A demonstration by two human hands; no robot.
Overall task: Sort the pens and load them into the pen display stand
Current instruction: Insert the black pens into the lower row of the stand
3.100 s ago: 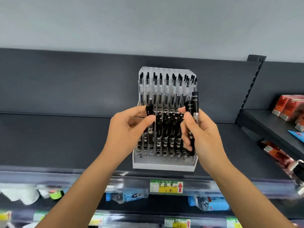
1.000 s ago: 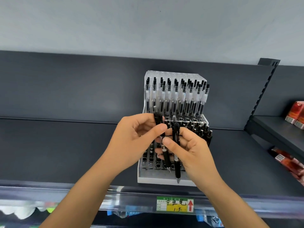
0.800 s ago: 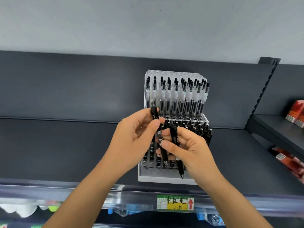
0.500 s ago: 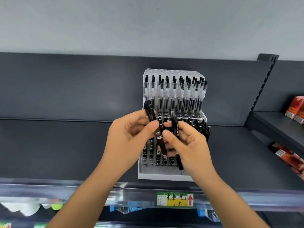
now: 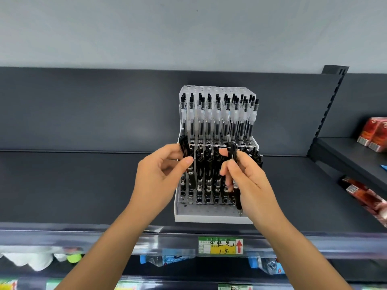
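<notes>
Nearest the camera, a yellow-and-green price tag (image 5: 221, 245) is sitting on the clear front rail of a dark shop shelf (image 5: 83, 185), with blurred packets showing on the level below. Just beyond the rail, a person is working at a pen stand (image 5: 209, 216) standing near the shelf's front edge. The left hand (image 5: 161, 181) is pinching a black pen (image 5: 188, 162) between thumb and fingers, holding it nearly upright at the stand's left side. The right hand (image 5: 249, 185) is curling around a second black pen (image 5: 235, 178), its tip pointing down over the stand's near right corner (whether it is holding more than one cannot be told). Between the hands, a row of black pens (image 5: 207, 170) is standing in the stand's lower tier; behind it, clear pens with black caps (image 5: 217, 120) are filling the raised back tier. Farther right, red packets (image 5: 374, 132) are lying on a neighbouring shelf.
</notes>
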